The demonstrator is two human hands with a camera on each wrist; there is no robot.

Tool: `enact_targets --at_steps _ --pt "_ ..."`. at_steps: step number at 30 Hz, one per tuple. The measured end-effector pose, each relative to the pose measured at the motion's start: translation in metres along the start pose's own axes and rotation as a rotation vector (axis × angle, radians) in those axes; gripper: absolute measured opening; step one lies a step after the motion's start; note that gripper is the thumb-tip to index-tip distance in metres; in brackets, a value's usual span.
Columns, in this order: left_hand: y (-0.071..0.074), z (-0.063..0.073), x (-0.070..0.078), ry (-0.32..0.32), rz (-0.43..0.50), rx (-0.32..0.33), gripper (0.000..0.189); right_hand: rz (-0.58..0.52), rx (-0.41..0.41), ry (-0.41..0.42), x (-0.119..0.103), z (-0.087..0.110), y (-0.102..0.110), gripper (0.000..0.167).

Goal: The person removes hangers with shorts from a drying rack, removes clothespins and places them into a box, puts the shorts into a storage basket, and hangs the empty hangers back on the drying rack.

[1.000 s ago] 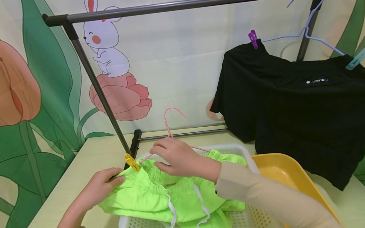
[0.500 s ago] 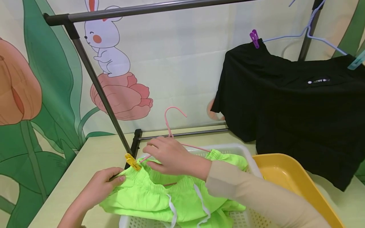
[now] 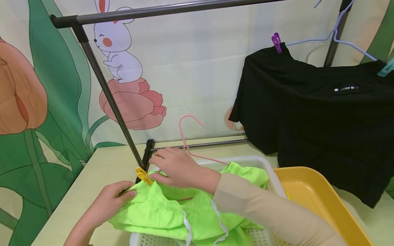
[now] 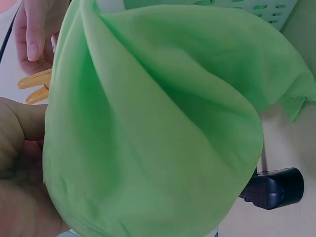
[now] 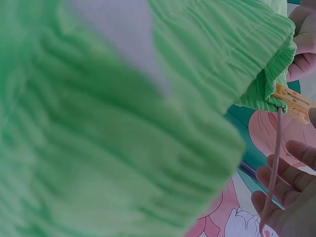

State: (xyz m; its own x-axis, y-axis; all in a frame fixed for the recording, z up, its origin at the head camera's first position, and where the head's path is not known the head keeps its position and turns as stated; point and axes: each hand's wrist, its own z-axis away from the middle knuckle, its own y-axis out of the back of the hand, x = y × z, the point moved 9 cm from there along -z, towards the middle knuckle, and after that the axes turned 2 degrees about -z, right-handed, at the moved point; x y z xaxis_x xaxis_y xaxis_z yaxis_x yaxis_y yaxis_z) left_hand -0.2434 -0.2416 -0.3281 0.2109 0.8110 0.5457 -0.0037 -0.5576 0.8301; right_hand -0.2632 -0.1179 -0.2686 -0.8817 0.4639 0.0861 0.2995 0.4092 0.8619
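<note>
My left hand (image 3: 106,203) pinches the left end of the gathered waistband of bright green shorts (image 3: 150,215), thumb in front. The shorts have white drawstrings (image 3: 187,225). Beside that grip, a yellow clothespin (image 3: 144,176) clamps the waistband. A pink wire hanger (image 3: 209,157) lies through the waist opening with its hook standing up. My right hand (image 3: 181,169) hovers over the waistband, thumb near the clothespin. In the right wrist view its fingers (image 5: 291,180) are loosely spread behind the hanger wire (image 5: 275,163). Cloth hides most of the left fingers in the left wrist view.
A white perforated basket (image 3: 267,167) sits under the shorts, with a yellow tray (image 3: 304,181) to its right. A dark metal rack (image 3: 172,10) spans above. Black shorts (image 3: 317,126) hang at right on a blue hanger (image 3: 311,40), held by purple (image 3: 276,42) and teal clothespins (image 3: 386,68).
My right hand has slid left along the hanger toward the yellow clothespin, uncovering more pink wire. The left hand keeps its grip on the shorts.
</note>
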Motion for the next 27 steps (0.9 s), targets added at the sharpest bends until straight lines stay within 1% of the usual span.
enact_targets --at_steps 5,8,16,23,27 --pt "-0.001 0.001 0.0 -0.002 0.033 0.003 0.006 -0.009 -0.104 -0.064 0.002 -0.003 -0.008 0.034" --pt "-0.001 0.001 0.0 -0.002 0.033 0.006 0.006 -0.015 -0.142 -0.092 0.002 -0.004 -0.012 0.036" --pt "-0.002 0.002 -0.002 0.006 0.041 0.013 0.006 -0.034 -0.162 -0.109 -0.001 -0.007 -0.018 0.041" --pt "-0.003 0.003 -0.001 0.02 0.037 0.018 0.005 -0.052 -0.215 -0.144 -0.005 -0.011 -0.024 0.045" --pt "-0.003 0.004 0.001 0.034 0.042 0.018 0.006 -0.054 -0.214 -0.143 -0.007 -0.011 -0.023 0.044"
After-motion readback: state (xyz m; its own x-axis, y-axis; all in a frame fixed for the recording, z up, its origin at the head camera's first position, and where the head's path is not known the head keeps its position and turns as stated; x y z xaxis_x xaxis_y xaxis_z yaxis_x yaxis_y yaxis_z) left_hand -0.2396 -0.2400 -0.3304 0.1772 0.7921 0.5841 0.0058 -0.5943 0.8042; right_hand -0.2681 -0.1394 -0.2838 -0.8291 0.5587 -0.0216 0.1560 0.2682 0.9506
